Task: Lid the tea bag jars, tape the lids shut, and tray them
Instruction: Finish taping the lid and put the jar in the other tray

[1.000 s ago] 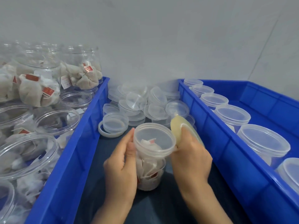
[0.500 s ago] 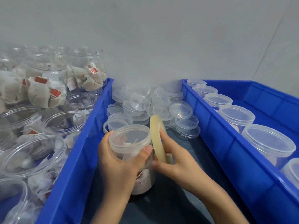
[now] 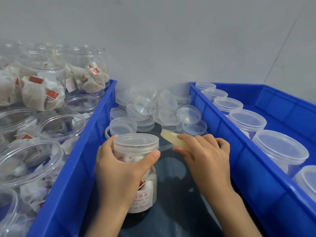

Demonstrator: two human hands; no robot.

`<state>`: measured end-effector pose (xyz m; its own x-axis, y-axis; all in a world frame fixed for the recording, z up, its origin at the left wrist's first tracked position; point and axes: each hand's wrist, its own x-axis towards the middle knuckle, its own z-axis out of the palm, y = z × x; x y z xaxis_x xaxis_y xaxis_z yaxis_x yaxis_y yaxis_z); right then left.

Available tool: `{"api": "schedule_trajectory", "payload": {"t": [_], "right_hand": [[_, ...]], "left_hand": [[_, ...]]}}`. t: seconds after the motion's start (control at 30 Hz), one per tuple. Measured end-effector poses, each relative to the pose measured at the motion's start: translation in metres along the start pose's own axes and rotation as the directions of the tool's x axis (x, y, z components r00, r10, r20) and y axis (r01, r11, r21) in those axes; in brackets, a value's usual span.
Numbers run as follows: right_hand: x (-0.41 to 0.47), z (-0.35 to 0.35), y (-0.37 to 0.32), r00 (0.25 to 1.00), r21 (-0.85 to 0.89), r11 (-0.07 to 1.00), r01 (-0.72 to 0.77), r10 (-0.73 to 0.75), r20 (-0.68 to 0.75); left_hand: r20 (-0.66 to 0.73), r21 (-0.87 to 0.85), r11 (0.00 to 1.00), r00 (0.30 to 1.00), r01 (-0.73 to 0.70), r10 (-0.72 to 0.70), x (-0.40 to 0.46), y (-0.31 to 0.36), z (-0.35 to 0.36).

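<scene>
A clear jar of tea bags with its lid on stands on the dark surface between two blue bins. My left hand grips it just under the lid, thumb on the right side. My right hand holds a yellowish roll of tape a little to the right of the lid. A thin clear strip of tape stretches from the roll to the jar's lid edge.
The blue bin on the left holds several open jars of tea bags. The blue tray on the right holds a row of lidded jars. A heap of loose clear lids lies behind the jar.
The roll has pulled away to the right of the jar, drawing out a strip of tape. My left hand still grips the jar.
</scene>
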<state>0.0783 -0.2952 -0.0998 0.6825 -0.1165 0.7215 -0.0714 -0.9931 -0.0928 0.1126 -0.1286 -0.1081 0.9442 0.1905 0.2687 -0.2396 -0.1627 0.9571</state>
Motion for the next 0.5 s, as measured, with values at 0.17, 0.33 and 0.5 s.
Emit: {"api": "schedule_trajectory", "payload": {"t": [0.17,0.33,0.5], "right_hand": [[0.001,0.008,0.007,0.995,0.026,0.998,-0.053,0.055,-0.084],[0.001,0.008,0.007,0.98,0.042,0.98,-0.193,0.195,-0.051],[0.0,0.006,-0.004,0.957,0.102,0.959,-0.264,0.248,0.15]], "left_hand": [[0.301,-0.227,0.968,0.953,0.108,-0.036,-0.005,0.008,-0.005],[0.518,-0.358,0.917,0.855,0.177,0.038,-0.009,0.013,-0.006],[0.595,-0.379,0.91,0.798,0.167,0.101,-0.009,0.014,-0.009]]}}
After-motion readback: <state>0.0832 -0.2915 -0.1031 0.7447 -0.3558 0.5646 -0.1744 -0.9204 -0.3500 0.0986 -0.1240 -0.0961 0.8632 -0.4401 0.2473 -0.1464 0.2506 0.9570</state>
